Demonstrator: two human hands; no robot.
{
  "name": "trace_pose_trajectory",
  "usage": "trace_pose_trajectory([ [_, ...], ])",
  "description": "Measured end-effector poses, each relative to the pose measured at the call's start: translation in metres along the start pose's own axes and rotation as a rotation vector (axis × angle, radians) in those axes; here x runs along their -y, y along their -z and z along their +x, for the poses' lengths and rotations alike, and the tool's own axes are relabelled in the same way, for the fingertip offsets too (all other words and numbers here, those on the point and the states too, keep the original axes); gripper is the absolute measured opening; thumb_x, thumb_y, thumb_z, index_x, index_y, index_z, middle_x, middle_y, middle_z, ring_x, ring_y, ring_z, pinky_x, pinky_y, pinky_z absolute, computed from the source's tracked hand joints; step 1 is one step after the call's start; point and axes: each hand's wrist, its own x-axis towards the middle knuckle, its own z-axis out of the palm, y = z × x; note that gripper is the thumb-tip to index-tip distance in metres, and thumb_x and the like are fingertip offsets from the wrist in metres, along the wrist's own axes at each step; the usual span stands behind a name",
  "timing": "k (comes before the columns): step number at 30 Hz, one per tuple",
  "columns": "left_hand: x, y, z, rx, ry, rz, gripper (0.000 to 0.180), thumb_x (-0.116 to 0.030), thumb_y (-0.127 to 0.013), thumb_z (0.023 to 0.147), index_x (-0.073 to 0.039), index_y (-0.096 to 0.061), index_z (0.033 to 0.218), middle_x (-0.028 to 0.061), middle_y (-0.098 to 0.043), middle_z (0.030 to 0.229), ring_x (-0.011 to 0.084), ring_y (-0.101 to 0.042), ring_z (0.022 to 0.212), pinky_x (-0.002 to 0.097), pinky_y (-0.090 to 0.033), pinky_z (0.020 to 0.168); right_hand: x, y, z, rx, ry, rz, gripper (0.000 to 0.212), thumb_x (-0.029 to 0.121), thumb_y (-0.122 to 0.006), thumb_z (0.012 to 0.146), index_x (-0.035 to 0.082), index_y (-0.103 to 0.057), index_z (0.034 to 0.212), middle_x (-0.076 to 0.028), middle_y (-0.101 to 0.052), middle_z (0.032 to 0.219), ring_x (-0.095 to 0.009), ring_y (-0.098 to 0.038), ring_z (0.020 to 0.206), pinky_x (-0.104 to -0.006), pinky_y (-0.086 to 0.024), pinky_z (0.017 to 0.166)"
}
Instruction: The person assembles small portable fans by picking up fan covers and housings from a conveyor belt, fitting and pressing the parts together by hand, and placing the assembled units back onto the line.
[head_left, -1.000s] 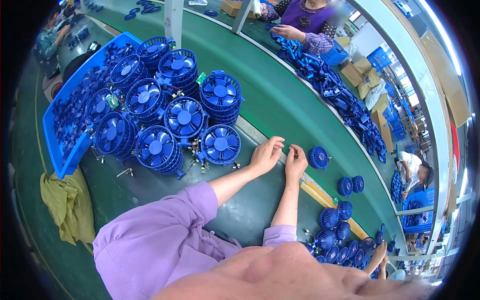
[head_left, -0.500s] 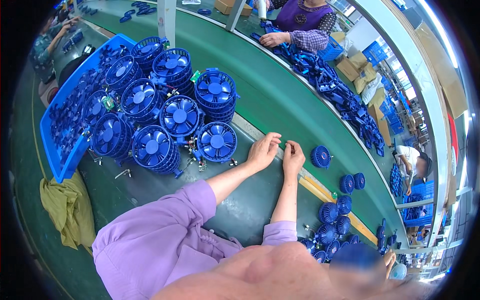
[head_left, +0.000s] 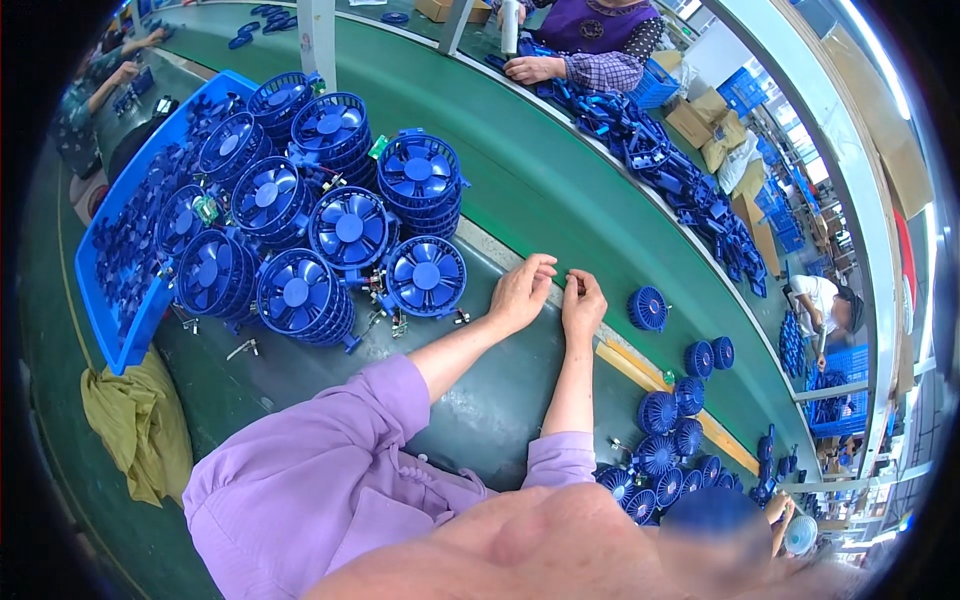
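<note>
Both my hands rest at the long edge between the dark green table (head_left: 450, 420) and the green conveyor belt (head_left: 560, 165), a small gap between them. My left hand (head_left: 520, 295) has loosely bent fingers with nothing visible in them. My right hand (head_left: 583, 308) is likewise loosely curved, its fingertips toward the left hand, and appears to hold nothing. Left of them stand stacks of blue fan housings with blades, the closest being a fan (head_left: 427, 274). On the belt to the right lies a round blue fan part (head_left: 648, 308).
A blue bin (head_left: 125, 345) full of small blue parts stands at the left, an olive cloth (head_left: 138, 425) below it. More fan units (head_left: 657, 455) and a wooden strip (head_left: 630, 368) lie at the right. Across the belt a person (head_left: 600, 45) works beside piled blue parts (head_left: 680, 190).
My view has shifted slightly, and the stacks sit a little farther left in it. The round parts at the right have moved slightly down and right. My hands keep nearly the same pose.
</note>
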Motion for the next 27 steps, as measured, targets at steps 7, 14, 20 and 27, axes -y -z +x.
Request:
trace_pose_trajectory([
  [7, -0.0007, -0.0019, -0.0006, -0.026, -0.046, 0.002, 0.032, -0.007, -0.055, 0.087, -0.007, -0.049, 0.118, 0.0109, -0.066, 0.099, 0.0253, -0.066, 0.08, 0.0364, -0.053, 0.072, -0.0003, 0.0015, -0.0004, 0.011, -0.039, -0.004, 0.011, 0.011, -0.065, 0.083, 0.005, -0.069, 0.09, -0.012, -0.067, 0.076, -0.021, -0.065, 0.067, -0.0339, -0.052, 0.063],
  [14, 0.0017, -0.0029, 0.0001, -0.032, -0.046, -0.006, 0.031, -0.007, -0.054, 0.087, -0.006, -0.05, 0.117, 0.0102, -0.066, 0.098, 0.0244, -0.065, 0.079, 0.0361, -0.052, 0.072, -0.0003, 0.0016, 0.0, 0.017, -0.019, -0.012, 0.011, 0.009, -0.065, 0.084, 0.004, -0.069, 0.092, -0.01, -0.068, 0.074, -0.016, -0.064, 0.066, -0.0298, -0.051, 0.064],
  [20, 0.002, -0.003, -0.0001, -0.035, -0.057, 0.007, 0.03, -0.007, -0.054, 0.087, -0.007, -0.05, 0.117, 0.0102, -0.066, 0.098, 0.0247, -0.066, 0.079, 0.0367, -0.052, 0.072, -0.0002, 0.0015, -0.0003, 0.015, -0.03, 0.003, 0.011, 0.011, -0.064, 0.083, 0.005, -0.069, 0.09, -0.012, -0.067, 0.077, -0.022, -0.066, 0.067, -0.0341, -0.052, 0.064],
  [27, 0.0014, -0.0025, -0.0005, -0.025, -0.047, 0.01, 0.031, -0.006, -0.054, 0.087, -0.007, -0.049, 0.118, 0.011, -0.066, 0.099, 0.0267, -0.066, 0.082, 0.0382, -0.052, 0.073, 0.0034, 0.0028, -0.0003, 0.016, -0.035, 0.007, 0.011, 0.012, -0.064, 0.084, 0.005, -0.069, 0.09, -0.012, -0.068, 0.074, -0.021, -0.067, 0.066, -0.0339, -0.052, 0.063],
])
